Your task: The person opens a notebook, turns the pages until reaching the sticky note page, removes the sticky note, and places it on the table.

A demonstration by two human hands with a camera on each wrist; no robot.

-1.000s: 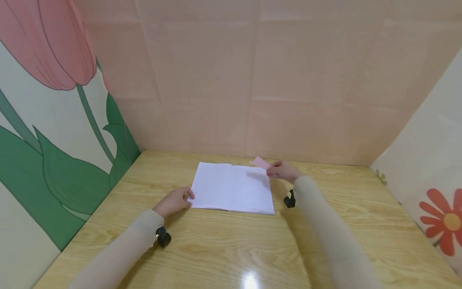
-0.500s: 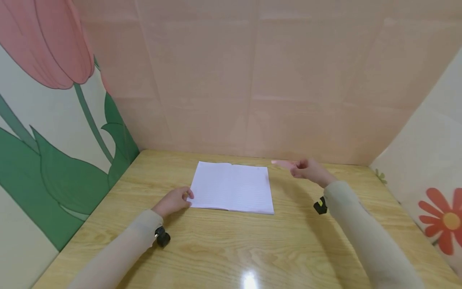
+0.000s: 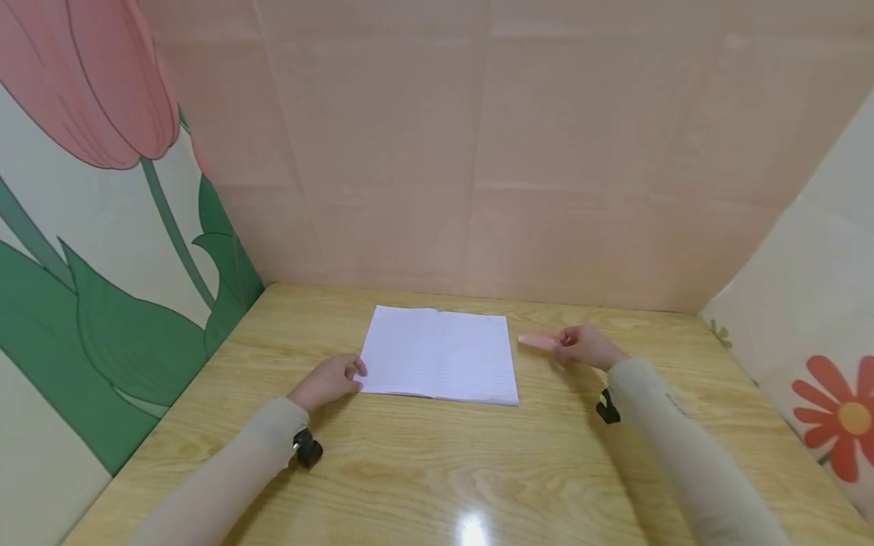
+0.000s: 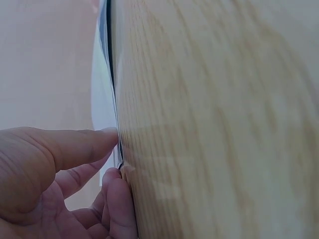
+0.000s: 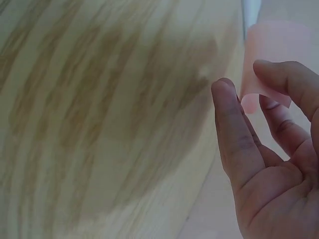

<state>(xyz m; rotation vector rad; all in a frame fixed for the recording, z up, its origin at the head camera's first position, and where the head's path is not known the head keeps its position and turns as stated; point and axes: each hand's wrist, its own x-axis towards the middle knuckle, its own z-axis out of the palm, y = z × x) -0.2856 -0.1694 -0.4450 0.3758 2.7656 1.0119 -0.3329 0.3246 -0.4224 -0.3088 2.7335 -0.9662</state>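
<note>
An open lined notebook (image 3: 471, 356) lies flat on the wooden table, its pages white. At its lower left corner, my left hand (image 3: 331, 379) pinches the edge. The left wrist view shows the thumb on the page side of the notebook (image 4: 103, 99) and the other fingers curled at the edge. Right of the notebook, my right hand (image 3: 589, 347) holds a thin pink slip of paper (image 3: 538, 342) between thumb and fingers. Seen from the right wrist, the slip (image 5: 279, 45) is bent into a curve, low over the tabletop.
The wooden table (image 3: 410, 470) meets a plain pinkish backdrop (image 3: 382, 152) behind the notebook. Side panels with a painted tulip (image 3: 102, 91) and a red flower (image 3: 847, 417) flank it. A dark wrist camera (image 3: 309, 449) sits on the left sleeve.
My right hand has moved the pink slip from over the notebook's upper right corner out to the right, then lowered it toward the table. The left hand and notebook have stayed put.
</note>
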